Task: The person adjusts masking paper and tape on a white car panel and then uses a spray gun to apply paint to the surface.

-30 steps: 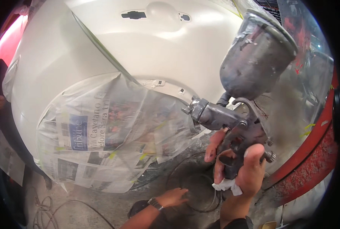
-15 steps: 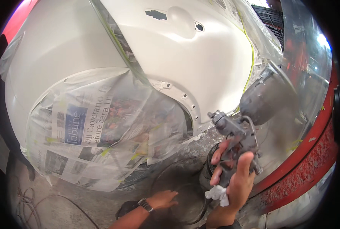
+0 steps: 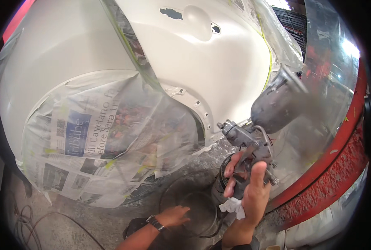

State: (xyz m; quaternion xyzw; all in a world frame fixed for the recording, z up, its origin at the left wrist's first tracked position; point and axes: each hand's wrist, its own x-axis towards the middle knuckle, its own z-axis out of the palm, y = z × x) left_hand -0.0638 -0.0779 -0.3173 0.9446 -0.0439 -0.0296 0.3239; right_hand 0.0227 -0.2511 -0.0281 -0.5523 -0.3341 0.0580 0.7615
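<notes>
My right hand [image 3: 252, 193] is wrapped around a grey spray gun [image 3: 252, 146], its thumb up along the back. The gun's dark cup [image 3: 273, 106] tilts up to the right, and its nozzle points left toward a white car body panel [image 3: 219, 62]. A crumpled white wad, perhaps tissue, [image 3: 233, 207] sits at the base of the handle. My left hand [image 3: 173, 216], with a watch on its wrist, hangs low above the floor, fingers stretched out and holding nothing. Newspaper and plastic masking [image 3: 123, 129] covers the wheel area to the left of the gun.
A dark hose [image 3: 162, 189] curves along the grey floor beside a black cylindrical container [image 3: 222, 187]. Another hose [image 3: 29, 221] lies coiled at lower left. A red curved part [image 3: 327, 183] and a plastic sheet [image 3: 329, 66] stand close on the right.
The whole view has shifted a little, so the panel appears farther left. The spray gun has moved slightly left with my right hand. My left hand keeps nearly the same pose.
</notes>
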